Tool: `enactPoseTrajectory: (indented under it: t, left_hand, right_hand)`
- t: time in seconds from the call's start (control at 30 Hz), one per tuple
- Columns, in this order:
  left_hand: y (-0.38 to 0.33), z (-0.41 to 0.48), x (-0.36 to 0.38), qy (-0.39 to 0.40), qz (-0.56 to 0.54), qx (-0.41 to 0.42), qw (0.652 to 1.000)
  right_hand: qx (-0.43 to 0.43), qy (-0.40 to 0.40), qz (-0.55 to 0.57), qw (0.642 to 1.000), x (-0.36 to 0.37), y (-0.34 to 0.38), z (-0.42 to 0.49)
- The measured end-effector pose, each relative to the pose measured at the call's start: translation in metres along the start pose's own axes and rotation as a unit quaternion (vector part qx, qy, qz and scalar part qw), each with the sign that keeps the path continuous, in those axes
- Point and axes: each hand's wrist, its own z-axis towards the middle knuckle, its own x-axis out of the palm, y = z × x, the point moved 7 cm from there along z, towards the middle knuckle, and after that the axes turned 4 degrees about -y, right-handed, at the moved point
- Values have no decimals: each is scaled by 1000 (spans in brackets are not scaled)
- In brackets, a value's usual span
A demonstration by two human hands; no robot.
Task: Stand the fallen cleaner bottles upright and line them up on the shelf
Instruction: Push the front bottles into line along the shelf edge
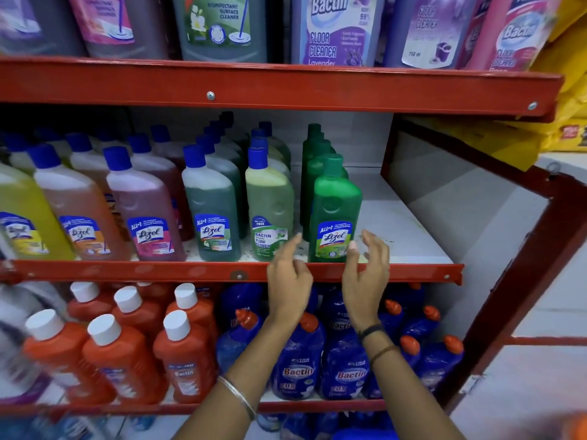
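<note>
A bright green cleaner bottle with a green cap stands upright at the front of the middle shelf, heading a row of dark green bottles behind it. My left hand hovers just left of its base, fingers apart and empty. My right hand is just right of the base, fingers curled open, not touching the bottle. To the left stand upright rows with blue caps: pale green, grey-green, pink, orange, yellow.
Bare white shelf surface lies right of the green row, up to the red frame post. Orange bottles and blue bottles fill the lower shelf. Large cleaner bottles stand on the top shelf.
</note>
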Motion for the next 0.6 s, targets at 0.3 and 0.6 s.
enactPoseTrajectory:
  t: [0.3,0.6]
  left_hand:
    - [39,40,-42,79,74,-7,994]
    - [45,40,-40,178,148,-7,973]
  right_hand:
    - [73,309,51,947,99,40,-37]
    - [114,271,5,956,111,46,-30]
